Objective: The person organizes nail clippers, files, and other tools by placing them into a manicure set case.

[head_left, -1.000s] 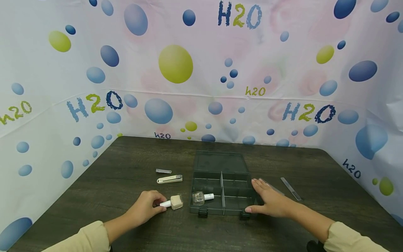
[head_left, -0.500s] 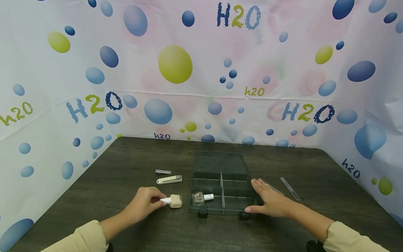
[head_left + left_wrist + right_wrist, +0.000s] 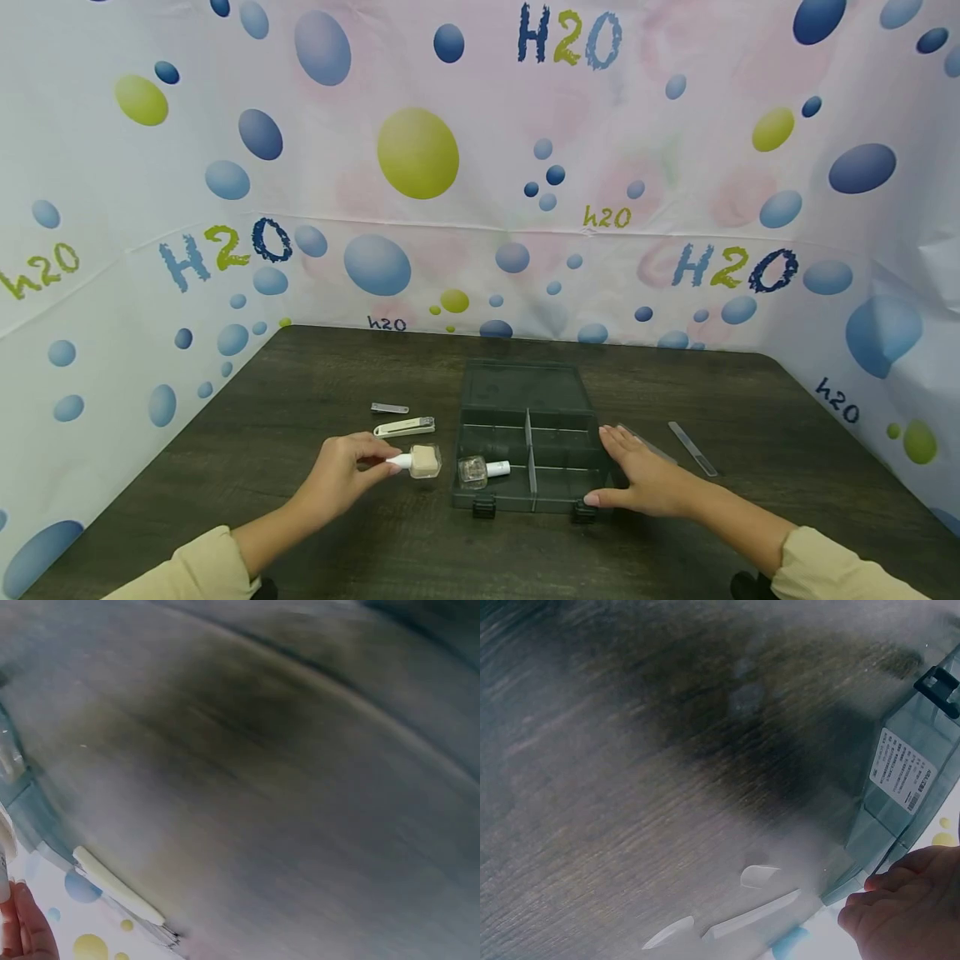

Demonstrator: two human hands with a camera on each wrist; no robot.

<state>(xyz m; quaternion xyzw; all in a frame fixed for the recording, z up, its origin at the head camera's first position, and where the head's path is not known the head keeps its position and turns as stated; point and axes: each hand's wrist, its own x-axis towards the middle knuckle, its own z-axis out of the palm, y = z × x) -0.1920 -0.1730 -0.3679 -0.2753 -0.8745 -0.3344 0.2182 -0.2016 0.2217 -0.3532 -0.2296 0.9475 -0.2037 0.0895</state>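
My left hand (image 3: 337, 479) pinches the white cap of a cream nail polish bottle (image 3: 425, 461), holding it on its side just left of a dark see-through organizer box (image 3: 525, 387). In the left wrist view only some fingertips (image 3: 30, 922) and a sliver of that bottle show. The box stands with its lid tipped back. A clear nail polish bottle (image 3: 472, 472) with a white cap lies in its front left compartment. My right hand (image 3: 648, 479) rests against the box's right side, fingers extended and thumb near the front right latch (image 3: 582, 511).
Left of the box lie a cream nail clipper (image 3: 405, 427) and a small metal piece (image 3: 389, 408) behind it. A flat metal strip, perhaps a nail file (image 3: 692, 448), lies to the right. Another flat piece (image 3: 652, 446) is partly hidden behind my right hand.
My left hand has lifted the cream nail polish bottle slightly and shifted it a little away from me and toward the box. The right hand and the box have stayed put.
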